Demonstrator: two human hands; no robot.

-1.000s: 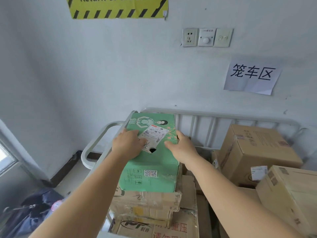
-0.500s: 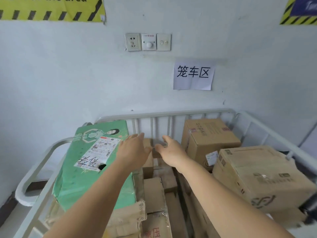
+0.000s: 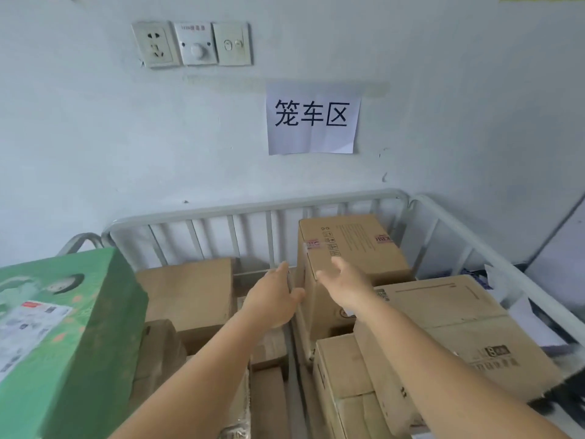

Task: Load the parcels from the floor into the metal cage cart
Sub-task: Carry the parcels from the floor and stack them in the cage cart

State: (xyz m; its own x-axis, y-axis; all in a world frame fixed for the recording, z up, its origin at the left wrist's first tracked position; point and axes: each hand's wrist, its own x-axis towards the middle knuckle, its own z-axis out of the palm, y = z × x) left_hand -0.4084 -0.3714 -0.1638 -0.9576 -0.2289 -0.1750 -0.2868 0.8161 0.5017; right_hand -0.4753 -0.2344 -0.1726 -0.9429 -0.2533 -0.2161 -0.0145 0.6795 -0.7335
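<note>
Green box [image 3: 63, 337] sits at the left inside the metal cage cart [image 3: 253, 206], on brown cartons. Left hand [image 3: 272, 301] and right hand [image 3: 346, 285] reach forward, fingers spread and empty, toward a tall brown box [image 3: 351, 248] by the back rail.

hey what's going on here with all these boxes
A person is loading parcels into a metal cage cart that stands against the wall. The cart already holds several cardboard boxes and a green box on the left stack. Both hands are open and empty: the left hand and right hand reach toward the tall brown box at the back.
</note>
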